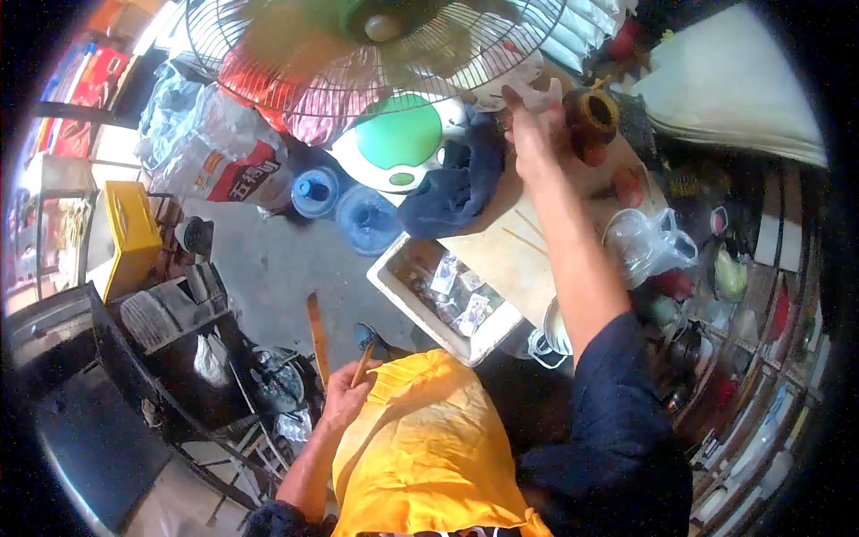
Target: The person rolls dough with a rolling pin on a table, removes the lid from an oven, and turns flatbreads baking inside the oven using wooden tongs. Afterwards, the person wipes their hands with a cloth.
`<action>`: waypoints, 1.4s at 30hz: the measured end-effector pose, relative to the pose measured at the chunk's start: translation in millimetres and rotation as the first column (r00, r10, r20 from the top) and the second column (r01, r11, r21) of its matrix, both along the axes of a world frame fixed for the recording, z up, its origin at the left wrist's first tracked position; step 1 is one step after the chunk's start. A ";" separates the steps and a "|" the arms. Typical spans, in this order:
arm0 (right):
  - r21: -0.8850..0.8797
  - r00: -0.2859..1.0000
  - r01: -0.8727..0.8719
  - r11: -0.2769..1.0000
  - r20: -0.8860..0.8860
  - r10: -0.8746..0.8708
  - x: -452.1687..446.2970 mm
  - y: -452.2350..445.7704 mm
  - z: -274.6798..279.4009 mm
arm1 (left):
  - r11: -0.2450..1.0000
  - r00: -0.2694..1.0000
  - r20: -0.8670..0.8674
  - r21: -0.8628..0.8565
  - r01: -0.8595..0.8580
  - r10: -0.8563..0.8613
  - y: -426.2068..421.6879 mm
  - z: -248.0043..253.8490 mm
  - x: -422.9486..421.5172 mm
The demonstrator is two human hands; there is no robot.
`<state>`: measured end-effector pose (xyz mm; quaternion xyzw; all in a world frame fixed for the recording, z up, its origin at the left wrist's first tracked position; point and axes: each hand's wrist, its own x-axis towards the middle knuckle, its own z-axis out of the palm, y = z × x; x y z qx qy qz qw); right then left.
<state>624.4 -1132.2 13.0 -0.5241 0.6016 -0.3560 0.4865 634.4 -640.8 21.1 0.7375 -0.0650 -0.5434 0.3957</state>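
Wooden strips: two, one long (317, 331) and one short (363, 365), rising from the left fist; any join between them is hidden.
Long axis: the long strip points away from the body, tipped slightly left; the short one leans right.
Left hand (344, 394): closed around the strips' lower ends, beside the yellow apron (420, 430) and much the nearer hand to them.
Right hand (537, 139): at the far part of the worktop (501, 246), well apart from the strips, ahead and to their right; fingers partly bent, finger opening and contents cannot be told.
Brown jar (594, 121): open-mouthed, just right of the right hand.
White box (390, 279): against the worktop's near left edge, between strips and worktop; printed slips (474, 313) inside.
Thin sticks (526, 234): on the worktop, left of the right forearm.
Clear plastic bag (658, 251): at the right edge.
Dark cloth (461, 192): at the left edge, beside a green-and-white object (398, 134).
Lettering: "五得" on a printed sack (255, 170), far left; next character unclear. No other writing legible.
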 end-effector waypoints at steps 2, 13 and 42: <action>-0.096 1.000 0.020 0.995 0.012 -0.019 2.1 -26.8 -45.3 | 0.999 1.000 0.006 -0.025 -0.030 0.030 -9.0 1.4 -3.6; -0.333 0.932 -0.362 0.871 -0.136 0.336 -46.6 58.9 76.6 | 0.900 0.987 -0.040 -0.406 -0.156 0.153 -110.4 45.3 23.8; -0.194 0.553 -0.787 0.586 0.202 0.809 -88.1 247.0 223.2 | 0.381 0.806 -0.256 -0.778 -0.499 0.534 -43.0 189.5 72.5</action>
